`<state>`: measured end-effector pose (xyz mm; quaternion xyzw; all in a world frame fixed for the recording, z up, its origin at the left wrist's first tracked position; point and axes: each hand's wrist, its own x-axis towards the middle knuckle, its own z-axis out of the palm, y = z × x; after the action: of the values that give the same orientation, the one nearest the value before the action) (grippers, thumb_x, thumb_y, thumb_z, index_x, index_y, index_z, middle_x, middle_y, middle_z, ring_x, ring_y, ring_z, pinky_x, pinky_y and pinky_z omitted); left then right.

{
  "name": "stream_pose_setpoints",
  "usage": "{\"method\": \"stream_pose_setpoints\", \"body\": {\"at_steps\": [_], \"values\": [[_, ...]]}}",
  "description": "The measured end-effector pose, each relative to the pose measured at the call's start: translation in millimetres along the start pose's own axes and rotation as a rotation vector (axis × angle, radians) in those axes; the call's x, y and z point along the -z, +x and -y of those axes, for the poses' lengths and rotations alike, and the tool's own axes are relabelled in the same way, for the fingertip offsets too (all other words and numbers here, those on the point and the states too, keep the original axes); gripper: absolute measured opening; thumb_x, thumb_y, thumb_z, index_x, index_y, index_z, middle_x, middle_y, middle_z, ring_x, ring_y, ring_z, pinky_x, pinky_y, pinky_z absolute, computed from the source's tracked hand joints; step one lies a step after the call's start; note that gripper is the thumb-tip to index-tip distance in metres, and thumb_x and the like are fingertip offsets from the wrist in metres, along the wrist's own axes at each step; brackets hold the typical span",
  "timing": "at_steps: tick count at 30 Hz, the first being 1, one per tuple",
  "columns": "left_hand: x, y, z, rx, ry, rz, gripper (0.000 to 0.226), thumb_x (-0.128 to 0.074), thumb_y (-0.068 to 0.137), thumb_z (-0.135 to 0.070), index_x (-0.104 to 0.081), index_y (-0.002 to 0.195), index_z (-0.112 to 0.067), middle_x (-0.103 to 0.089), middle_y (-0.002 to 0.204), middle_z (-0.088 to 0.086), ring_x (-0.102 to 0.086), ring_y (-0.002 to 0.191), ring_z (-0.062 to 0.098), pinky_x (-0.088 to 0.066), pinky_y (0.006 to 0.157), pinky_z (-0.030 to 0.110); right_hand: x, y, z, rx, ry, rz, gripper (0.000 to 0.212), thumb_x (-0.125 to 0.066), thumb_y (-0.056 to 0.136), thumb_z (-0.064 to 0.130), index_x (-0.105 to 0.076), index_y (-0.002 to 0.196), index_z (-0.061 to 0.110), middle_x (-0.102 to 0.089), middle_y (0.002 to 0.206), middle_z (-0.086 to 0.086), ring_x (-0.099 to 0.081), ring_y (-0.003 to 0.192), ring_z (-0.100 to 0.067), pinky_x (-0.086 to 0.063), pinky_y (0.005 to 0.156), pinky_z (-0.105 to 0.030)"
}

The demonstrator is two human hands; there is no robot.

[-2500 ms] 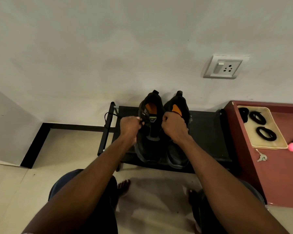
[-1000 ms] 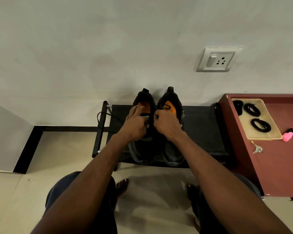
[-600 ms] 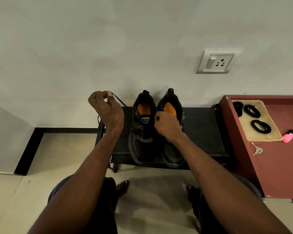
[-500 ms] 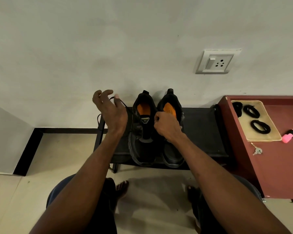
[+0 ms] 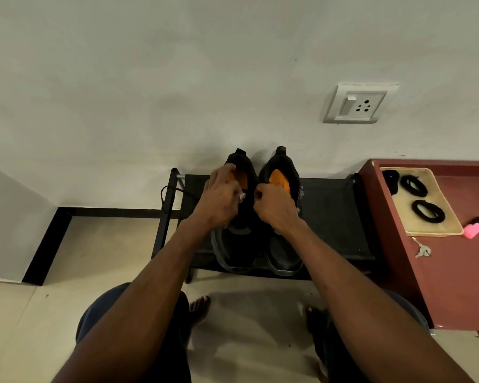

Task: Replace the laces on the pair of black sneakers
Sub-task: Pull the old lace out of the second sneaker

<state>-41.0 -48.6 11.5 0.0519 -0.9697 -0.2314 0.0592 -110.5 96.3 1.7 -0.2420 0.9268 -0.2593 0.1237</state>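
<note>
- The pair of black sneakers stands side by side on a low black shoe rack, heels toward the wall, toes toward the person — orange insoles show inside both.
- The left sneaker is the one under both hands; the right sneaker touches it along its inner side.
- The left hand lies over the left sneaker's collar, fingers curled down at the eyelet area; what they pinch is hidden, so I cannot tell whether they are clamped on anything.
- The right hand sits just right of it, fingers folded into a fist at the tongue; a grip on a lace is not visible.
- A thin black lace loops loose off the rack's left end, left of the sneakers.
- The rack's back edge meets the wall; bare rack top lies right of the sneakers.
- Right of the rack stands a red-brown surface bearing a beige tray with coiled black laces, a pink object and keys.
- A wall socket sits above and right of the sneakers.
</note>
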Motion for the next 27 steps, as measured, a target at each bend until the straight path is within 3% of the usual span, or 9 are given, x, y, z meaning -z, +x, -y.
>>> {"method": "stream_pose_setpoints", "body": {"at_steps": [5,8,10,12,13,15,18,24,27], "values": [[34,5,6,0.121,-0.329,-0.865,0.01,-0.05,0.095,-0.003,-0.059,0.096,0.001,-0.042,0.124,0.021,-0.045,0.111,0.015,-0.049,0.09,0.032,2,-1,-1,-0.012,0.005,0.017,0.013,-0.051,0.086,0.007,-0.062,0.091,0.012,-0.053,0.075,0.001,-0.05,0.066,-0.018,-0.034,0.054,-0.03],[45,5,20,0.324,-0.293,-1.097,0.027,-0.054,0.093,-0.006,-0.056,0.118,0.003,-0.041,0.131,0.022,-0.045,0.123,0.028,-0.042,0.104,0.033,0,-1,0,-0.012,0.0,0.017,0.014,-0.05,0.086,0.007,-0.063,0.089,0.011,-0.055,0.074,-0.001,-0.052,0.066,-0.021,-0.037,0.053,-0.032],[40,3,24,0.423,-0.247,-0.975,0.043,-0.058,0.089,-0.009,-0.049,0.131,-0.001,-0.038,0.14,0.021,-0.04,0.132,0.032,-0.034,0.112,0.035,-1,0,1,-0.02,-0.002,0.017,0.013,-0.05,0.086,0.007,-0.062,0.086,0.01,-0.057,0.074,-0.004,-0.056,0.068,-0.025,-0.042,0.056,-0.036],[31,3,24,0.433,-0.189,-0.723,0.033,-0.061,0.091,-0.019,-0.057,0.121,-0.006,-0.051,0.131,0.015,-0.047,0.126,0.031,-0.039,0.108,0.041,-3,-1,2,-0.021,-0.015,0.004,0.012,-0.05,0.088,0.009,-0.062,0.086,0.011,-0.059,0.075,-0.004,-0.058,0.069,-0.025,-0.049,0.061,-0.04],[25,4,24,0.425,-0.12,-0.584,0.024,-0.061,0.093,-0.028,-0.064,0.107,-0.009,-0.06,0.117,0.013,-0.055,0.116,0.031,-0.044,0.1,0.044,-3,-2,3,-0.015,-0.027,-0.007,0.012,-0.051,0.09,0.012,-0.062,0.087,0.012,-0.06,0.077,-0.003,-0.059,0.071,-0.025,-0.052,0.063,-0.042],[15,4,19,0.43,-0.019,-0.318,0.05,-0.054,0.094,-0.054,-0.06,0.068,-0.012,-0.062,0.072,0.007,-0.064,0.078,0.03,-0.049,0.073,0.039,-6,-3,5,0.002,-0.056,-0.022,0.013,-0.053,0.094,0.022,-0.063,0.095,0.014,-0.064,0.085,-0.002,-0.06,0.078,-0.026,-0.052,0.066,-0.042],[1,3,10,0.537,-0.028,-0.028,0.064,-0.057,0.085,-0.07,-0.048,0.057,-0.013,-0.051,0.055,0.002,-0.054,0.053,0.022,-0.04,0.053,0.03,-10,-6,9,0.04,-0.112,-0.023,0.021,-0.058,0.094,0.034,-0.062,0.104,0.016,-0.066,0.092,-0.005,-0.06,0.086,-0.029,-0.046,0.069,-0.037],[10,0,10,0.59,-0.071,0.081,0.028,-0.061,0.084,-0.019,-0.048,0.062,-0.009,-0.053,0.063,0.005,-0.057,0.062,0.026,-0.037,0.053,0.029,-4,-12,10,0.018,-0.133,-0.062,0.017,-0.053,0.091,0.017,-0.06,0.105,0.01,-0.063,0.092,-0.009,-0.059,0.081,-0.032,-0.044,0.066,-0.037],[13,-1,18,0.666,-0.2,0.126,0.021,-0.056,0.085,-0.015,-0.053,0.067,-0.004,-0.06,0.069,0.01,-0.06,0.064,0.028,-0.04,0.053,0.032,-2,-13,11,-0.008,-0.121,-0.048,0.015,-0.052,0.09,0.015,-0.059,0.103,0.01,-0.062,0.091,-0.008,-0.058,0.081,-0.031,-0.046,0.068,-0.038]]}}
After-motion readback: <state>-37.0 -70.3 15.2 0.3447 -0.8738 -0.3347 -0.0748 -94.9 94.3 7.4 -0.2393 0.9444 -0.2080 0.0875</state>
